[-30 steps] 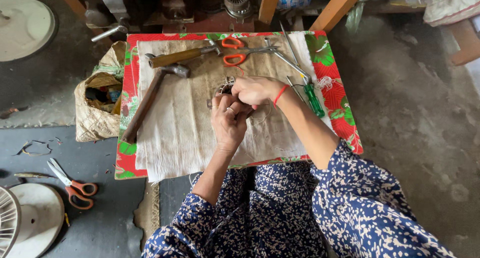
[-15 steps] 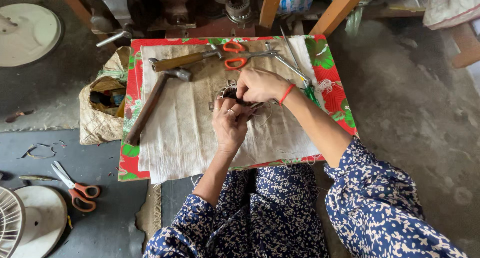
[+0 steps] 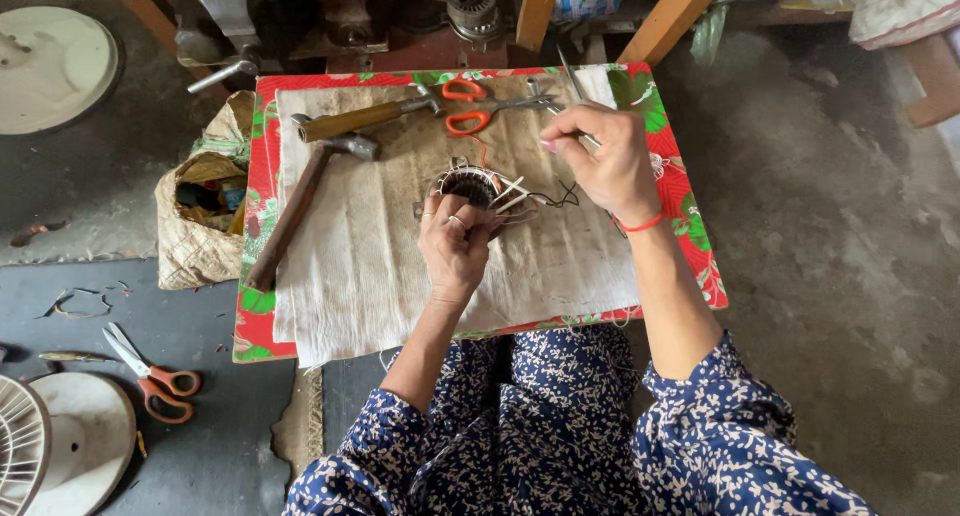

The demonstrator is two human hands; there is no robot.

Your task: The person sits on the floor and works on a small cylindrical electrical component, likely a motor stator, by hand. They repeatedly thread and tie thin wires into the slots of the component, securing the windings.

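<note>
Right hand lifts off toward 1 o'clock, pinching a thin wire; left hand clamps the round coil core on surface.

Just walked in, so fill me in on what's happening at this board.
A person sits over a cloth-covered board. The left hand steadies a small round wound coil with white strips sticking out. The right hand is raised beside it, pinching something thin near a dark wire. A hammer and orange-handled scissors lie untouched.
</note>
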